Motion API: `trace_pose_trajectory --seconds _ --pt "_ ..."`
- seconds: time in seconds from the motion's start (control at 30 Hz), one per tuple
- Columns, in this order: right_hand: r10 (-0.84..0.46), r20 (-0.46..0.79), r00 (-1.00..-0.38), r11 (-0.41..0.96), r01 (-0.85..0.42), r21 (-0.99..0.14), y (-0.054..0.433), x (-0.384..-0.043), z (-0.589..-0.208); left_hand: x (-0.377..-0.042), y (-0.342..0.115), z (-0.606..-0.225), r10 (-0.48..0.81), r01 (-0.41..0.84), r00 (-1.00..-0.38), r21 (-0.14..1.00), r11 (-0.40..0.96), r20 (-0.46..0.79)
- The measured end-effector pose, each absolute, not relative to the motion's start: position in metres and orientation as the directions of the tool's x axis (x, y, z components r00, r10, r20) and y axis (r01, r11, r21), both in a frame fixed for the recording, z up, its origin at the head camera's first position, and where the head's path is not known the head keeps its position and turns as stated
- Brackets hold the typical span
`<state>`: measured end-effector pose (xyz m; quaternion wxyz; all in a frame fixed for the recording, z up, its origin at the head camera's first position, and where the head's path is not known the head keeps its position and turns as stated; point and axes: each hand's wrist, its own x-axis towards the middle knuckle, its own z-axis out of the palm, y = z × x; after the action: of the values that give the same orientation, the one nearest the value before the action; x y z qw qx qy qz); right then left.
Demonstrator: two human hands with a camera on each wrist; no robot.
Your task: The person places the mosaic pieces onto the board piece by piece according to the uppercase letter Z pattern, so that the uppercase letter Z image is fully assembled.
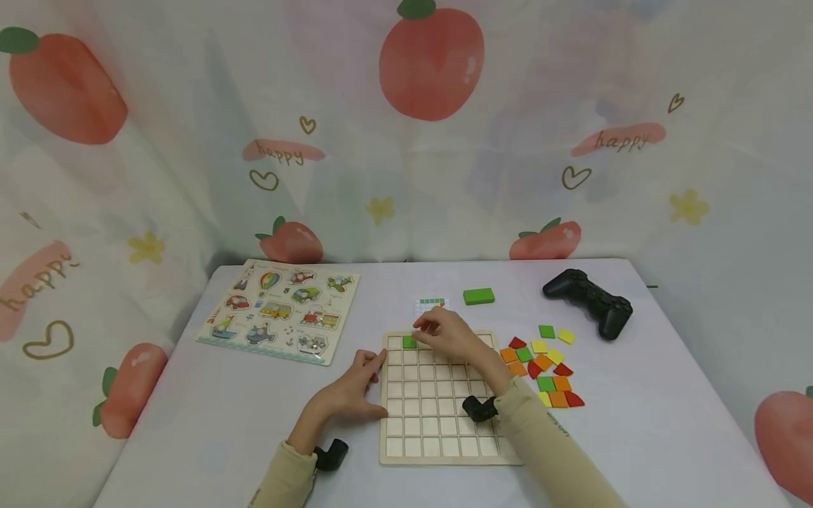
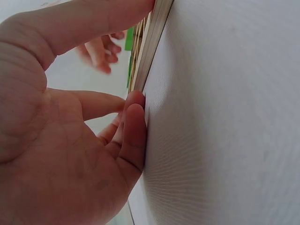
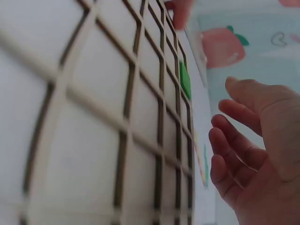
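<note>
A wooden grid board (image 1: 413, 462) lies on the table, its square cells divided by thin raised strips. One green square tile (image 1: 409, 342) sits in its top row, near the left corner; the right wrist view shows that green tile (image 3: 185, 80) too. My left hand (image 1: 348, 392) touches the board's left edge with thumb and fingertips spread along it. In the left wrist view, the thumb of the left hand (image 2: 70, 126) is against the board's side. Above the top row hovers my right hand (image 1: 449, 335), fingers loosely bent and nothing between them in the right wrist view.
Several red, orange, yellow and green tiles (image 1: 546, 384) lie right of the board. Behind it are a small pattern card (image 1: 432, 305) and a green block (image 1: 478, 296). A black game controller (image 1: 591, 300) is at the back right, a vehicle picture puzzle (image 1: 279, 310) at the back left.
</note>
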<state>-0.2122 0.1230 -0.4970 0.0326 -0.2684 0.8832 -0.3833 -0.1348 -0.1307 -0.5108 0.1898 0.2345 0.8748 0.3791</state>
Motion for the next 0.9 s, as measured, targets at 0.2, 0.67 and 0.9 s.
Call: trace_pose_trajectory --seconds 0.2,0.67,0.9 --pt "-0.411 0.165 -0.897 0.615 -0.406 -0.676 0.182 -0.215 -0.489 -0.137 -0.131 -0.510 0.554 0.263 -0.817 0.754 0.602 -0.159" --pt "-0.179 -0.120 -0.977 0.919 -0.123 -0.374 0.319 -0.195 -0.480 -0.136 -0.133 -0.514 0.554 0.272 -0.819 0.749 0.604 -0.149" --pt "-0.149 -0.106 -0.983 0.918 -0.098 -0.384 0.325 -0.194 -0.482 -0.137 -0.131 -0.514 0.558 0.276 -0.818 0.756 0.594 -0.140"
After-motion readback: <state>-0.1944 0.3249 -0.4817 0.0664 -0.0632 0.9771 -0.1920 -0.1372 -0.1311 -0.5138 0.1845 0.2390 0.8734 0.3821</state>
